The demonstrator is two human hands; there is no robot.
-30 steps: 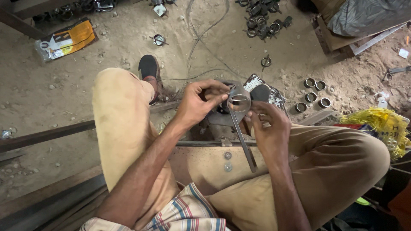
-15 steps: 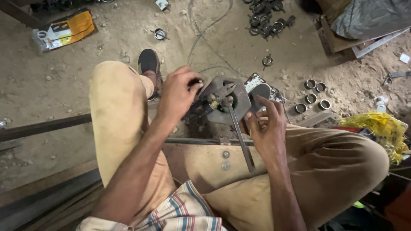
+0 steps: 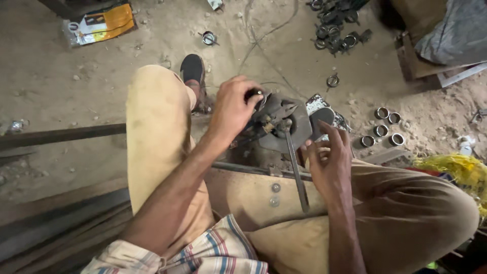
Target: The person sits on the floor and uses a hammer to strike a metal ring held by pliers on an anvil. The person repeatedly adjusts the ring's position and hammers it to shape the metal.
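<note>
I sit astride a wooden bench (image 3: 238, 195) with a dark metal bending tool (image 3: 286, 124) fixed at its far end. A long steel lever (image 3: 296, 170) runs from the tool back toward me. My left hand (image 3: 231, 109) reaches over the tool's left side, fingers curled around a small dark metal piece (image 3: 255, 96) at its upper edge. My right hand (image 3: 329, 162) hovers just right of the lever, fingers spread and slightly bent, holding nothing that I can see.
Several short metal rings (image 3: 381, 127) lie on the sandy floor to the right, with a heap of finished clamps (image 3: 335, 30) farther off. A steel bar (image 3: 61, 134) runs left. A yellow packet (image 3: 99, 23) lies top left, yellow rope (image 3: 461, 170) right.
Both hands held a bent ring above the tool a second ago. The left hand has since moved to the tool's left side, and the right hand has drawn back beside the lever.
</note>
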